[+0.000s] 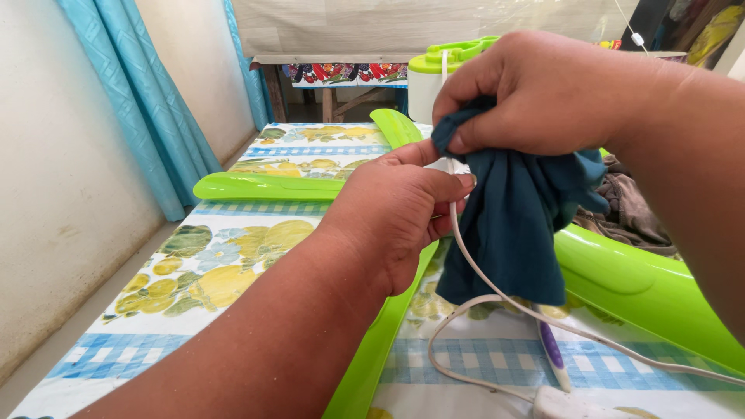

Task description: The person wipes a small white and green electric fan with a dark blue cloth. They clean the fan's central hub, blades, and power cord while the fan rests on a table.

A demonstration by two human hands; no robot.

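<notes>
Gripping the white cord (466, 256) in our closed left hand (396, 217), we pinch a teal cloth (516, 225) around it with our right hand (543, 93) just above; the cord runs upright between both hands, then trails onto the surface (194, 271).

Open tablecloth (233, 271) left; green blades (272, 186), white cord (481, 302), clothes heap (628, 209) crowd centre, right.
</notes>
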